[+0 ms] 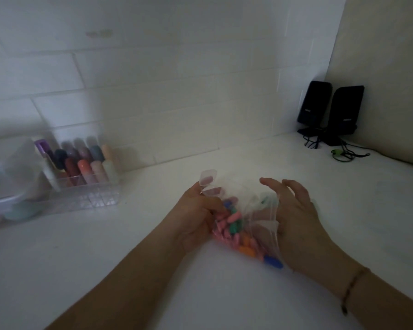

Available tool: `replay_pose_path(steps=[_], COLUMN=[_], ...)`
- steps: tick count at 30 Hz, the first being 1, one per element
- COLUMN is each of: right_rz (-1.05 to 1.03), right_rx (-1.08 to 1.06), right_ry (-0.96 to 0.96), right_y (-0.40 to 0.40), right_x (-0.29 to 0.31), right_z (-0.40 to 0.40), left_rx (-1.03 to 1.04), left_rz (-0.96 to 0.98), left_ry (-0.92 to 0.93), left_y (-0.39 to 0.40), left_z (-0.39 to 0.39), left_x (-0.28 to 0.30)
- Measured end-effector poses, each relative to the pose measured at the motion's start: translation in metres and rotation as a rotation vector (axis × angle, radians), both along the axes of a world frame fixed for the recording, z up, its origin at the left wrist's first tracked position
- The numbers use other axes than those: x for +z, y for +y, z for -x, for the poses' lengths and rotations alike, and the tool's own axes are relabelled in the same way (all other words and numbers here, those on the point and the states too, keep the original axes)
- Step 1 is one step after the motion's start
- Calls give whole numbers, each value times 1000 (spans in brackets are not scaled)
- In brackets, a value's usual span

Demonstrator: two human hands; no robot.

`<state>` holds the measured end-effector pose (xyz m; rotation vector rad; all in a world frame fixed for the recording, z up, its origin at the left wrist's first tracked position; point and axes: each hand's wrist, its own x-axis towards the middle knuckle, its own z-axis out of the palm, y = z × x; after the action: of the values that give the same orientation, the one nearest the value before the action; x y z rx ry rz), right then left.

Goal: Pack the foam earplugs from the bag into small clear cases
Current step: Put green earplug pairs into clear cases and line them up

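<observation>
A clear plastic bag (255, 225) of pink, green, orange and blue foam earplugs (234, 225) is held above the white counter (153, 258) between both hands. A small clear hinged case (209, 178), lid open, is pinched in the left hand (196, 217) along with the bag's edge. The right hand (293, 210) is spread and relaxed against the bag's far side. The bag mouth would best be held wide, so that earplugs can be drawn out singly.
</observation>
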<state>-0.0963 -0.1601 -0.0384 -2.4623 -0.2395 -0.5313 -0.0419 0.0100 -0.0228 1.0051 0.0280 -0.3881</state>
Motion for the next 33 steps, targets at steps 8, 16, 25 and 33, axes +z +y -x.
replay_pose_path(steps=[8, 16, 25, 33], right_rz=[-167, 59, 81, 91], right_rx=[-21, 16, 205, 109], right_ry=[161, 123, 21, 95], right_y=[-4, -6, -31, -77], right_x=[-14, -16, 0, 64], right_z=[-15, -16, -15, 10], left_rx=[-4, -17, -9, 364], left_rz=[33, 42, -46, -274], left_ry=[29, 74, 17, -172], left_y=[-4, -6, 1, 15], left_z=[3, 7, 4, -7], left_x=[-1, 6, 4, 12])
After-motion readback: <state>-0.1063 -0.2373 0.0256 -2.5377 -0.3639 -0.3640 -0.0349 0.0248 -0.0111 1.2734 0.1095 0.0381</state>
